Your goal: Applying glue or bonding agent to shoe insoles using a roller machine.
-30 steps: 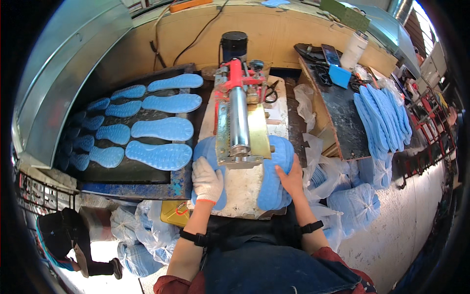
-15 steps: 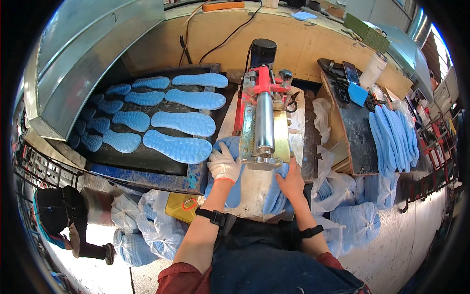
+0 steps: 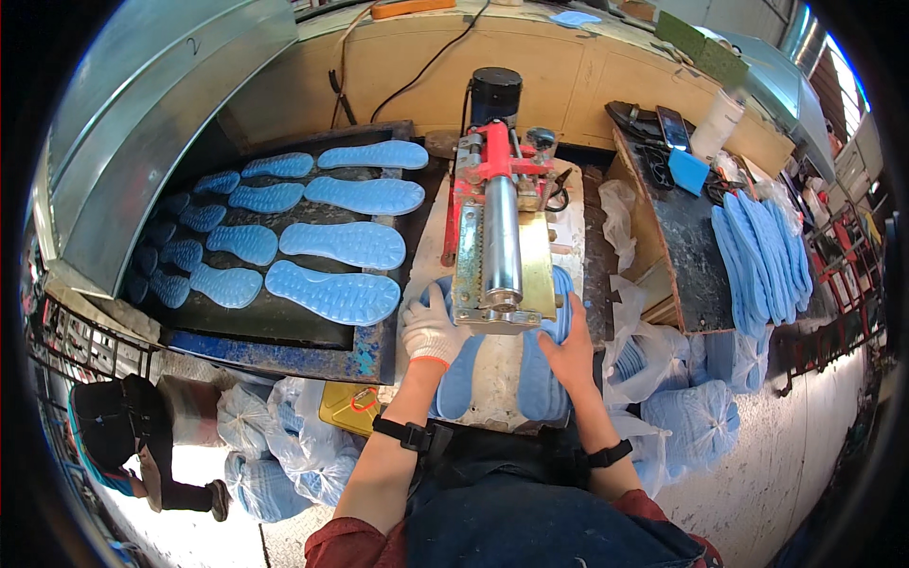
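A white glove with an orange cuff covers my left hand [image 3: 434, 329]. Its fingers curl over the blue insoles [image 3: 457, 383] at the near left of a red and metal press-like machine [image 3: 502, 237]. My bare right hand [image 3: 570, 348] grips the side of a second stack of blue insoles [image 3: 542, 388], thumb toward the machine and fingers along the outer edge. Both stacks lie on a worn pale board [image 3: 492, 379], partly hidden under the machine's front plate. How many insoles each hand holds cannot be made out.
Rows of blue insoles [image 3: 333, 291] lie on a dark tray [image 3: 365, 346] at left, beside a metal hood [image 3: 189, 104]. At right, a dark side table [image 3: 686, 293] bears standing insoles [image 3: 757, 256], a phone [image 3: 673, 128] and a bottle [image 3: 718, 125]. Bagged insoles [image 3: 691, 426] sit below.
The view has shifted slightly. More of the right insole stack now shows along the machine's right side, with my right hand at its outer edge. My left hand stays at the left stack.
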`<act>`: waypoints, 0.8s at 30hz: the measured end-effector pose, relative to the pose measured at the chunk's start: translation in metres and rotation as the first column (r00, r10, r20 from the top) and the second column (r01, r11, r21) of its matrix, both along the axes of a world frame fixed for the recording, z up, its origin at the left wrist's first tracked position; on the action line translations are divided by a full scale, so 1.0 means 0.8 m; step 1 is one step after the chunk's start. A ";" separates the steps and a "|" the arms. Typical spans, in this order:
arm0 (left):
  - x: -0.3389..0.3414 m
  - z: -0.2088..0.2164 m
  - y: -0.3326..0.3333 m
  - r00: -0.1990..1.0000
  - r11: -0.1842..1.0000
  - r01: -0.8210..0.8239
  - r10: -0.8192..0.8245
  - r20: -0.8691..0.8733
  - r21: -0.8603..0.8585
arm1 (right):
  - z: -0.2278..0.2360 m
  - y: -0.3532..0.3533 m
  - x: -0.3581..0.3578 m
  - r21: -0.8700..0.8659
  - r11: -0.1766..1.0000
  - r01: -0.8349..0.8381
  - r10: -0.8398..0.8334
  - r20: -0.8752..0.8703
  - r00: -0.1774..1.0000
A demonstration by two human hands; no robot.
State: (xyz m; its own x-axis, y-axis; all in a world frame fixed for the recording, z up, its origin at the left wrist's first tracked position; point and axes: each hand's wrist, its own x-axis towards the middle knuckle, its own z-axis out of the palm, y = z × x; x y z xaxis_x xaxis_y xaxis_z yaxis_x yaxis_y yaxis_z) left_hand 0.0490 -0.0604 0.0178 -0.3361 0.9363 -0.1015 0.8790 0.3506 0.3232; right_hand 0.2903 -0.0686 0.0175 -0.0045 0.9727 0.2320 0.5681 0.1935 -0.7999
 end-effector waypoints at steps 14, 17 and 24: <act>0.004 -0.019 0.021 0.981 0.947 0.056 -0.112 0.161 0.318 | -0.042 0.027 -0.054 0.180 0.982 -0.059 -0.040 0.498 0.866; -0.030 -0.055 0.036 0.957 0.975 0.107 -0.154 0.247 0.194 | -0.050 0.027 -0.056 0.267 0.962 -0.055 -0.090 0.503 0.860; -0.060 -0.098 0.062 0.618 0.965 -0.051 -0.173 0.767 0.258 | -0.052 0.024 -0.053 0.224 0.973 -0.062 -0.060 0.502 0.863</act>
